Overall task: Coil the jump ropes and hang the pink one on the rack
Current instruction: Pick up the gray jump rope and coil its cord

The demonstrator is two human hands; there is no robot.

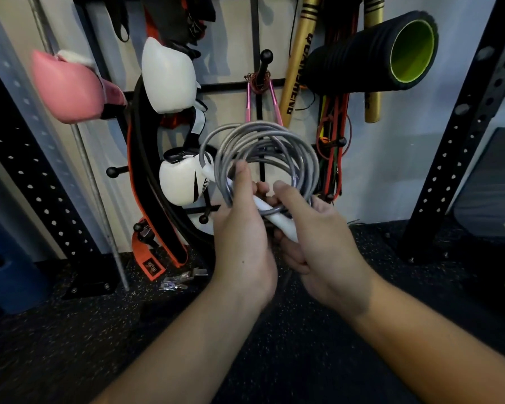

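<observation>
Pale wall [391, 158] behind, hung with white boxing gloves [169, 77], a pink glove [67, 88] and a black foam roller [373, 53]. Black speckled rubber floor [70, 330] below. Perforated black uprights [475, 118] at both sides. Dim, possibly indoor gym lighting.

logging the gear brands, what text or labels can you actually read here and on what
"BONENGEND", or close to it, since the letters are hard to make out: black print running along the gold bat.
Small patch on the orange strap end: too small to read.
Black marking on the lower white boxing glove: not readable.
</observation>
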